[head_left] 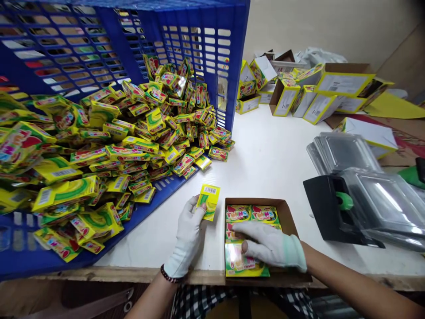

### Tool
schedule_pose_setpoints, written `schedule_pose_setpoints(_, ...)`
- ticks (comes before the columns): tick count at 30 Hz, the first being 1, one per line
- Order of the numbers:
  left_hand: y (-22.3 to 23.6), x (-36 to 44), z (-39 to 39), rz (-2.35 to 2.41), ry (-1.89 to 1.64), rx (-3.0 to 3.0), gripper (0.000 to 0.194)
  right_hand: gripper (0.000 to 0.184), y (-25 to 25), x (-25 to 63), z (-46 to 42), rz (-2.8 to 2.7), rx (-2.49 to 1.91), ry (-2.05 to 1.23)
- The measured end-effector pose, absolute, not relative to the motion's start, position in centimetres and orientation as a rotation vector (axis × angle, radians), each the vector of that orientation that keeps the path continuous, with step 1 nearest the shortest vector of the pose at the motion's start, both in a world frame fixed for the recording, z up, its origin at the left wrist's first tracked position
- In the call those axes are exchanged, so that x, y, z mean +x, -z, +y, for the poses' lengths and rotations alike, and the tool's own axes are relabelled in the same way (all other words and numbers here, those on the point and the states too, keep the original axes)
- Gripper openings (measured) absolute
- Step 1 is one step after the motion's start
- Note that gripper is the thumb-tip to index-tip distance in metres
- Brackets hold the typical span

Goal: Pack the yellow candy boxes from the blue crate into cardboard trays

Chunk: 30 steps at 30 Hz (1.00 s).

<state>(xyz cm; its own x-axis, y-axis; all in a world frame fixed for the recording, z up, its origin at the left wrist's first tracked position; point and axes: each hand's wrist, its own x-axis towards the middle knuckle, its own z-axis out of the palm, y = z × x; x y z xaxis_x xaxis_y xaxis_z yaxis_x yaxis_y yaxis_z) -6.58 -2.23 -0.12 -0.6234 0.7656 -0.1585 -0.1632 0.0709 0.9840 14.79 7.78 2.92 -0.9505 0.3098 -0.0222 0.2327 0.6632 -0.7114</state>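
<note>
My left hand (190, 230), in a white glove with bare fingertips, pinches a small yellow-and-green candy box (209, 201) above the white tabletop. Its barcode side faces me. To the right is an open brown carton (288, 217) with several similar candy boxes (238, 213) lying face up in it. My right hand (265, 241), also gloved, reaches over this carton from the right. Its fingers are stretched out over the boxes, with thumb and forefinger apart, and hide part of the contents. A shiny candy box (244, 261) lies at the carton's near left.
A blue plastic crate (156, 195) on its side spills a heap of candy boxes (133, 155) at left. Empty-looking yellow cartons (320, 106) stand at the back right. Clear plastic trays (381, 199) and a black tape dispenser (325, 208) lie at right.
</note>
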Motion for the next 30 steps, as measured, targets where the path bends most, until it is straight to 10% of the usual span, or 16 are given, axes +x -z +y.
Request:
schedule_pose_setpoints(7,-3.6,-9.6,2.8,1.699,-1.398,1.385,0.031,0.038,-7.3,8.6,15.7,-2.541,-0.359,-0.774)
schedule_pose_setpoints(19,-0.4,-19.1,12.8,2.385,-0.943,1.631,0.022,0.027,-0.5,10.0,25.1,-3.25,-0.41,0.037)
schedule_pose_setpoints(30,-2.0,-10.6,12.6,1.923,-1.441,1.219,0.04,0.022,-2.8,5.4,23.3,-1.696,-0.947,-1.944)
